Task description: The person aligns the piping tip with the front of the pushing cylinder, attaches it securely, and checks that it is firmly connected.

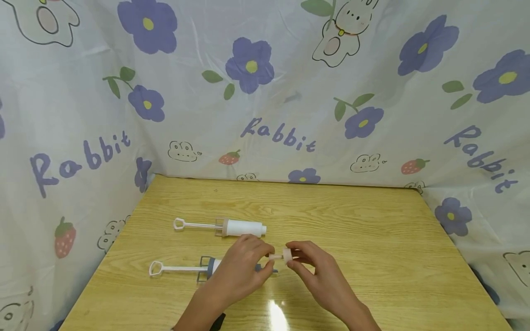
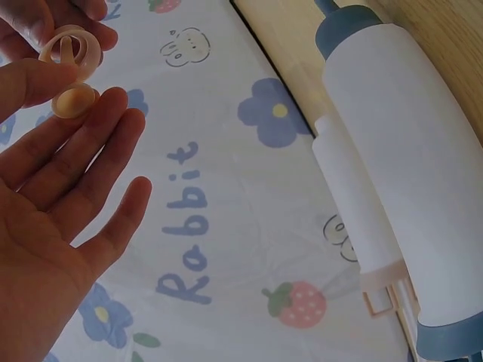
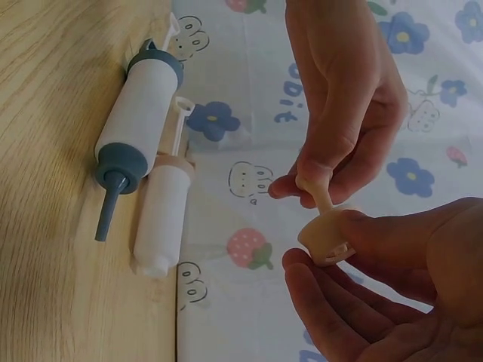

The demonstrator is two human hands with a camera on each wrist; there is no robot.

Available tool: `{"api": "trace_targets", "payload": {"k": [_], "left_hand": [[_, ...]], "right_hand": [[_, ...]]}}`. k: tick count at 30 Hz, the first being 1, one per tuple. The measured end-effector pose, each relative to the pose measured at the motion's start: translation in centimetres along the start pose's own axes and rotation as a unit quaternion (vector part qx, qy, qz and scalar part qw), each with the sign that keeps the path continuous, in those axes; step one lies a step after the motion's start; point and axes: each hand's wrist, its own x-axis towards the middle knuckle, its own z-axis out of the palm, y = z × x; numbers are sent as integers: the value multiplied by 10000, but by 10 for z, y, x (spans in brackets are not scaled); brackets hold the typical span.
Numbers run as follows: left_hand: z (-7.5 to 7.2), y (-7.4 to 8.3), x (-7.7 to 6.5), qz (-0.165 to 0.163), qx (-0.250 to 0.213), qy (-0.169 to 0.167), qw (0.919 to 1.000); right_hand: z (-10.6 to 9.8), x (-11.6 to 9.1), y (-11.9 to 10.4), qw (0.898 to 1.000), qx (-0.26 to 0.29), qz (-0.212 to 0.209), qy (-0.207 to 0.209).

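With left hand (image 1: 244,264), pinching one cream nozzle (image 3: 323,197) closely at tip above table (image 1: 356,216); with right hand (image 1: 323,270), gripping its ring (image 1: 287,256), opened ring-wide. On table, counting two syringes (image 1: 244,228) (image 3: 138,109), blue-trimmed and cream-trimmed.

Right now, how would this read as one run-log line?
left hand: pinches stem; right hand: holds peach cap; peach-trimmed tube, blue-trimmed tube: on table

Head view: left hand (image 1: 242,265) blocks most of the barrel on blue-collared syringe (image 1: 211,265); beige cap (image 1: 287,256) too small for detail; black item (image 1: 217,323) mostly hidden, unidentifiable. Left-wrist view crops that syringe's ends.
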Motion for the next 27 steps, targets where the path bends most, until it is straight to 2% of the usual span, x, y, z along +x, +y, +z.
{"api": "trace_targets", "payload": {"k": [12,27], "left_hand": [[5,1,0,-195,-173,-157,9995],[6,2,2,-151,-184,-134,9996]], "right_hand": [[3,0,3,10000,0,-65,10],[5,0,3,9999,-64,-134,70]]}}
